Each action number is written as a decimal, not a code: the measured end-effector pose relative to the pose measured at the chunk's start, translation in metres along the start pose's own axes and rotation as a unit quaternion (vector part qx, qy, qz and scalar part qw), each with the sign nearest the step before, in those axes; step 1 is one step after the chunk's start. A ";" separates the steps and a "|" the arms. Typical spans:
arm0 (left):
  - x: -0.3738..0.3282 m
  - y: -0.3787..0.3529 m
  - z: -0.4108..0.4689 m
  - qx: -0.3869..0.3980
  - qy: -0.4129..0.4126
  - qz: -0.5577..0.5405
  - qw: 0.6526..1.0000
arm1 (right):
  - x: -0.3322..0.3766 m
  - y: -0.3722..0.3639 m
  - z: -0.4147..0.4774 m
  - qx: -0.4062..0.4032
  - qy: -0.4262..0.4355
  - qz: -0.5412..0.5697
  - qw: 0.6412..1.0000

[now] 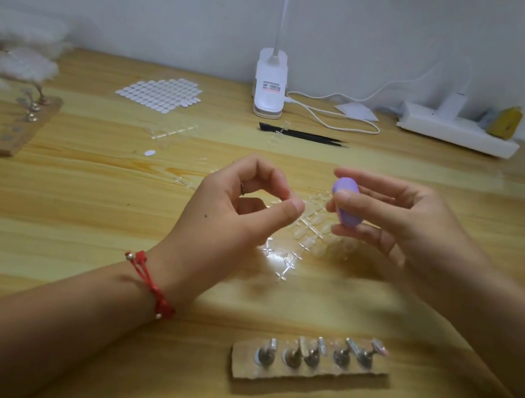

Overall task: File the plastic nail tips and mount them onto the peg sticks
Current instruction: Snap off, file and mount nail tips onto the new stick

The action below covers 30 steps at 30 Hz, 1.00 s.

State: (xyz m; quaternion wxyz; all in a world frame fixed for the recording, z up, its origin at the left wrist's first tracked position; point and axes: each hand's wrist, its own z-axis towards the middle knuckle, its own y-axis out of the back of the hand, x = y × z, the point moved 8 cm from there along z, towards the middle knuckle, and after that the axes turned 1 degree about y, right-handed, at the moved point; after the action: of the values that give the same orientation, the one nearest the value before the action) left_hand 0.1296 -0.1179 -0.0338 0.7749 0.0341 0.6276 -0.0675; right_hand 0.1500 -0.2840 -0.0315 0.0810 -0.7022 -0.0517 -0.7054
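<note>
Nearest you, lower right of centre: strip of cardboard (309, 370) standing a row of metal peg sticks (341, 354), heads up, parked close under your hands, likely so a finished tip can go straight on. Rightmost head looks pinkish; too blurred to say whether a tip sits on it.

Left hand (246, 203), red string bracelet (150, 279) at the wrist: fingers curled, thumb meeting fingertip in a tight pinch. Whether a clear tip is between them, you cannot tell from this view.

Right hand (400, 218): thumb and fingers wrapped round a small purple file (346, 200), raised just beside the left pinch. Judged: filing position, hands lifted off the table (78, 209).

Clear nail tips (311, 231) lie on their plastic frames directly below both hands, centre of frame.

Upper centre: white lamp clip (270, 85) with a small label, writing too blurred to read. Black tweezers (303, 135) lie just in front of it. Sheet of white tabs (161, 91) sits upper left of centre; a second peg strip (23, 124) is at far left, well apart, probably spare. No brand is legible anywhere.
</note>
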 end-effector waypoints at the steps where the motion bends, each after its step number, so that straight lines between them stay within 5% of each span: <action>1: 0.000 0.001 0.000 -0.002 -0.004 0.000 1.000 | -0.003 -0.006 0.000 0.004 -0.003 0.023 1.000; 7: -0.001 0.002 0.002 -0.014 -0.008 0.008 1.000 | -0.023 -0.024 -0.005 0.056 -0.068 0.145 0.985; 30: 0.004 -0.003 0.002 0.008 0.019 0.050 0.999 | -0.028 -0.020 -0.007 0.028 -0.035 0.128 0.991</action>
State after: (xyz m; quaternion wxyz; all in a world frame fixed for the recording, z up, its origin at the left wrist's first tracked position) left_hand 0.1316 -0.1216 -0.0369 0.7647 0.0731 0.6394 -0.0330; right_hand 0.1398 -0.2640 -0.0585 0.1880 -0.7248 0.0163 -0.6626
